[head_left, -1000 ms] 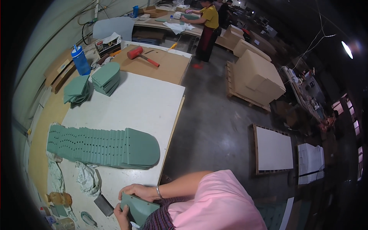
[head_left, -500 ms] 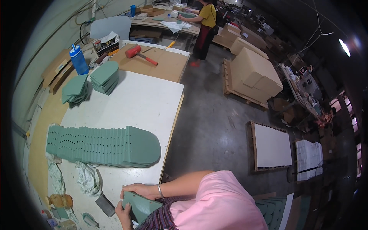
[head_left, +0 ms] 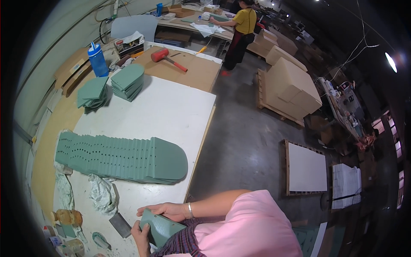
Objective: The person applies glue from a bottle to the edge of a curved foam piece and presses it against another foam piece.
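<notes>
A flat green panel (head_left: 162, 229) with small holes near its edge is tilted between my two hands, close to my striped apron (head_left: 182, 242). My left hand (head_left: 139, 238) grips its near left side, thumb on the face. Along its far edge lies my right hand (head_left: 169, 210), bracelet on the wrist, fingers closed on the panel and partly hidden behind it. Beside the hands a dark grey rectangular block (head_left: 120, 225) rests on the white tabletop (head_left: 171, 100). Beyond, a long overlapping row of similar green panels (head_left: 170, 160) with rounded ends is fanned out.
A crumpled cloth (head_left: 102, 196) and stained jars (head_left: 73, 217) lie at the near left. Farther off are two stacks of green pieces (head_left: 127, 81), a blue bottle (head_left: 98, 61) and a red mallet (head_left: 160, 55). A co-worker (head_left: 245, 23) stands at another table; loaded pallets (head_left: 291, 85) occupy the floor.
The whole view has shifted, so the table and its things appear farther right. Both hands keep hold of the green panel, whose tilt has changed slightly.
</notes>
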A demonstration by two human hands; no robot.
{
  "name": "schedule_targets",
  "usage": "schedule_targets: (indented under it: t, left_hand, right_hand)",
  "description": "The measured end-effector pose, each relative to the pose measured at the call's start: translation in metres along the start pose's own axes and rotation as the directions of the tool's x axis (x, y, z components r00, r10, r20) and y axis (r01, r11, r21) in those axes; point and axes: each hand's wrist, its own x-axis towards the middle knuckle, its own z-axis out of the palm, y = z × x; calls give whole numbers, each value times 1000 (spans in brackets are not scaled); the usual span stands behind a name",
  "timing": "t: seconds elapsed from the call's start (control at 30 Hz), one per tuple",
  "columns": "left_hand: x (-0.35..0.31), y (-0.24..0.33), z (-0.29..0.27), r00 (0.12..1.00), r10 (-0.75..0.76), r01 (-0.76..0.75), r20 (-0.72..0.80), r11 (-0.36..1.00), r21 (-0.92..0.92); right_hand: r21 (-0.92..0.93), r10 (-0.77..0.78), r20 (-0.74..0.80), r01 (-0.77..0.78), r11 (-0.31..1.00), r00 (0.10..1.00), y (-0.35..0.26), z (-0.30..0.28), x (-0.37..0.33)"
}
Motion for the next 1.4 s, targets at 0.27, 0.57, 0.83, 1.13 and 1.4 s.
schedule_targets:
  t: [0.27,0.57,0.83,1.13,1.4]
  left_hand:
    - [4,16,11,999,-29,29,-23,999,-23]
    - [17,26,19,999,36,-38,32,997,65]
    - [25,30,29,997,41,-44,70,998,48]
    - [48,42,36,991,114,-122,74,985,119]
    - [167,145,180,716,568,-627,406,779,16]
  right_hand:
    - [-60,-33,-60,29,998,998,-5,0,2]
    - [-419,-145,-202,48,907,969,-26,6,-2]
    - [-504,-228,-338,29,863,913,-39,10,-5]
    - [-592,-287,-338,34,805,896,-61,17,-5]
    - [-673,-623,-280,314,670,730,-180,89,-121]
